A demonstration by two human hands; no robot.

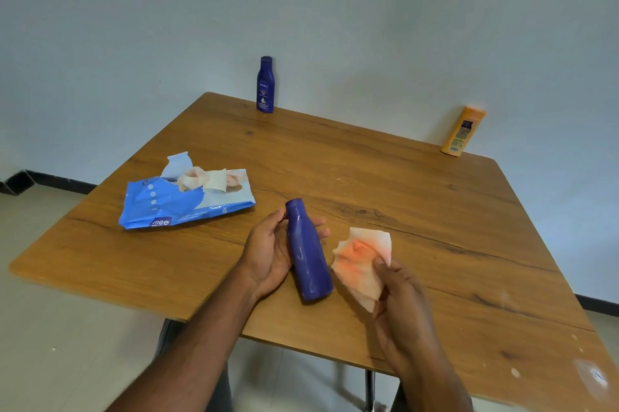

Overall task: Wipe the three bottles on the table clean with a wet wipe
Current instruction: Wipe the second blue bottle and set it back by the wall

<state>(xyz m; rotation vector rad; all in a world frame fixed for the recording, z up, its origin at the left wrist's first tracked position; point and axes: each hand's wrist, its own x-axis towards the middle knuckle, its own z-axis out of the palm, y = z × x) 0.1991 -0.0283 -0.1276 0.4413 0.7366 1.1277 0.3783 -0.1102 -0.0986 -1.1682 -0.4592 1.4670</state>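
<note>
My left hand [268, 251] holds a plain dark blue bottle [308, 254] tilted above the wooden table [435, 227], its neck pointing away from me. Just right of the bottle, my right hand [402, 304] pinches a white wet wipe [363, 261] stained orange; the wipe is close to the bottle but apart from it. A second dark blue bottle [265, 85] with a label stands upright at the table's far edge. An orange bottle [463, 130] stands at the far right edge, near the wall.
A blue wet-wipe pack [181, 204] lies open on the left of the table, with wipes pulled out of its top. White specks mark the table's near right corner. A wall stands right behind the table.
</note>
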